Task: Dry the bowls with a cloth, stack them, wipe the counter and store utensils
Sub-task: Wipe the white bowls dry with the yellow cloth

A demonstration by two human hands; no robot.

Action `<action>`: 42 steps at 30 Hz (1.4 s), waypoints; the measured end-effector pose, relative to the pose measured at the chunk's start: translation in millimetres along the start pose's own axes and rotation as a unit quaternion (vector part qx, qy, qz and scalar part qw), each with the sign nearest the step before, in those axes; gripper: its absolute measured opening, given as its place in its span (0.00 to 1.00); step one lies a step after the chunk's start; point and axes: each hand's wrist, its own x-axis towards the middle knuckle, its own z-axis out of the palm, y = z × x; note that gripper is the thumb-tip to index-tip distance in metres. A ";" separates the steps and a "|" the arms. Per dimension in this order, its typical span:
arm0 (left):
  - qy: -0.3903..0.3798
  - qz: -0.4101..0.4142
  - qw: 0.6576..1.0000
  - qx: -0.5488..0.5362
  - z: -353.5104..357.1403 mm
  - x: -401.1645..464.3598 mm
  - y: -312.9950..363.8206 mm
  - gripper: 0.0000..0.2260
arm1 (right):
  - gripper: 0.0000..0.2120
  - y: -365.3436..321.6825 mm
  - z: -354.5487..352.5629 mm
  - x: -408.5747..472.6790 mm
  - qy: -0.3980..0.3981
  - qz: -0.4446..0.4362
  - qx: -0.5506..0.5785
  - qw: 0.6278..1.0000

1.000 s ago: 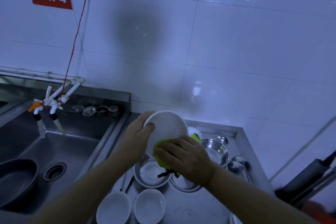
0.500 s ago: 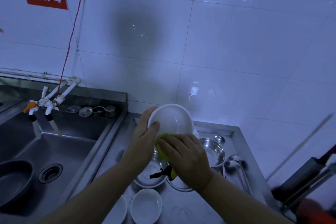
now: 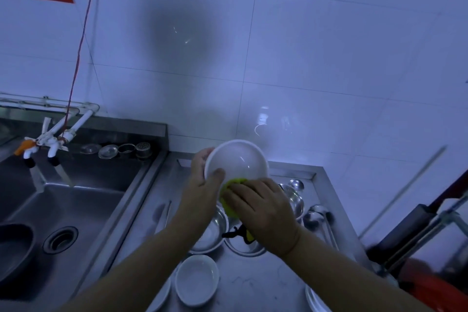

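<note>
Step in hand: drying, first part of the task. Left hand [image 3: 202, 192] grips the white bowl [image 3: 236, 159] by its left rim, thumb over the lip and into the inside, fingers behind; bowl is held tilted above the steel counter [image 3: 266, 284], opening facing the camera. Right hand [image 3: 260, 210] presses the yellow-green cloth [image 3: 231, 197] against the bowl's lower edge, fingers curled over the cloth and clamped on it; a dark tag or loop hangs below the hand. Can't tell whether the cloth is on the inside or the outer wall at the contact point. Below the hands: steel bowls [image 3: 210, 233] on the counter, a white dish [image 3: 196, 280] near the front edge, ladles [image 3: 316, 213] at right. Sink [image 3: 76, 210] to the left, not involved. Judgement: stacking, wiping and utensil storage not started, so early in the task. Next move calls for turning the bowl in the left hand so the cloth covers the remaining rim, then setting it down; wet glazed rim is likely slippery, so the thumb grip needs to hold. Versus the earlier frames: bowl has tipped from underside-toward-camera to inside-toward-camera, and the view has drifted so the hands sit further right of the sink; both grips are unchanged.
</note>
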 end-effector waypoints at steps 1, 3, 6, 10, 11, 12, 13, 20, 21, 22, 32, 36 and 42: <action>0.001 0.011 1.000 -0.010 1.3 -1.0 -2.4 0.11 | 0.06 -5.4 2.4 -4.1 -0.006 0.011 0.006 1.000; -0.037 0.022 0.999 -0.009 0.0 1.6 -2.0 0.13 | 0.07 -8.1 2.3 -12.0 -0.006 0.008 0.021 1.000; -0.133 -0.007 0.990 0.044 -5.0 12.6 5.6 0.15 | 0.07 9.6 -8.8 -17.8 -0.018 -0.075 0.053 0.996; -0.328 -0.111 0.926 0.147 -12.7 31.8 14.8 0.15 | 0.02 32.5 -20.0 -21.0 -0.093 -0.209 0.103 0.968; -0.325 -0.120 0.928 0.137 -12.3 32.2 12.9 0.14 | 0.04 33.4 -20.3 -22.8 -0.095 -0.200 0.097 0.970; -0.299 -0.121 0.939 0.120 -10.8 30.7 9.4 0.14 | 0.06 32.9 -19.9 -25.4 -0.094 -0.181 0.082 0.976; -0.260 -0.117 0.953 0.101 -8.1 26.7 3.4 0.14 | 0.07 30.8 -19.0 -27.9 -0.094 -0.150 0.066 0.982; -0.034 -0.080 0.995 -0.037 20.1 -11.4 -43.0 0.12 | 0.14 -6.9 -11.5 -33.7 -0.155 0.085 0.077 0.981; -0.035 -0.067 0.997 -0.031 20.0 -10.8 -43.8 0.12 | 0.20 -13.2 -13.5 -34.8 -0.175 0.120 0.100 0.972; -0.039 -0.058 0.997 -0.024 19.4 -8.8 -43.7 0.12 | 0.24 -17.8 -16.9 -35.2 -0.190 0.155 0.128 0.961; -0.125 -0.015 0.991 0.036 33.6 -0.4 -41.6 0.12 | 0.09 5.5 -42.7 -39.0 -0.249 0.147 0.062 0.955; -0.143 -0.035 0.989 -0.004 41.5 -6.9 -41.7 0.12 | 0.05 12.6 -41.3 -28.4 -0.240 0.194 -0.005 0.951; -0.124 -0.024 0.990 -0.063 39.9 -4.9 -41.2 0.14 | 0.08 1.1 -24.5 -8.0 -0.178 0.254 0.077 0.948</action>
